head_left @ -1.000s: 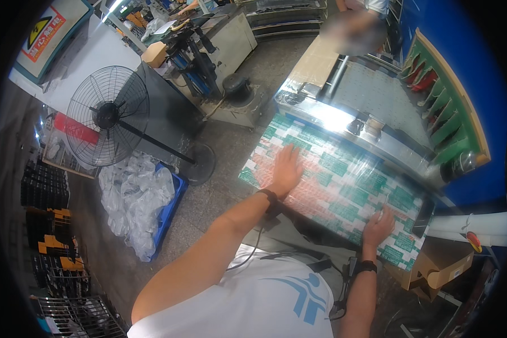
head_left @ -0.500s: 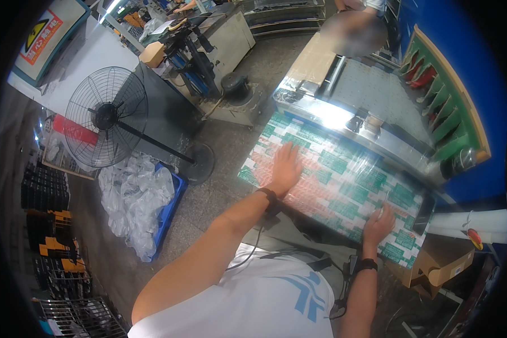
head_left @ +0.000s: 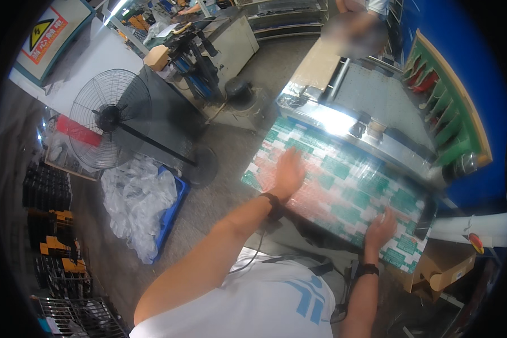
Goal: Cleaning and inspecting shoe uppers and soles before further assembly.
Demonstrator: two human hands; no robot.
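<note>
left hand: my left hand (head_left: 288,172) is flat, palm down, fingers spread open on the printed sheet (head_left: 343,191). Not gripping anything, just pressing on the top. It's a bit blurred, so I can't make out the fingertips.
right hand: my right hand (head_left: 381,228) is also open and laid flat, near the sheet's near-right edge. Nothing pinched as far as I can see, though I can't tell if the fingertips curl over the edge.
wrists: dark band (head_left: 272,204) on the left wrist, dark watch-like strap (head_left: 368,269) on the right.
printed sheet: big flat sheet covered in rows of green, white and reddish labels, lying tilted across the bench right in front of me, both hands on it, well apart from each other.
just beyond the sheet: shiny metal machine table (head_left: 372,107) touching the sheet's far edge, with a bright glare spot on it.
far right: green slotted rack (head_left: 445,96) against a blue wall.
near right: open cardboard box (head_left: 442,265) just beside the sheet's corner.
left side on the floor: standing fan (head_left: 110,118), and near it a blue crate (head_left: 172,208) heaped with clear plastic bags (head_left: 135,203).
far left: stacks of black trays (head_left: 46,188).
top: another person is at the far end of the machine, blurred.
</note>
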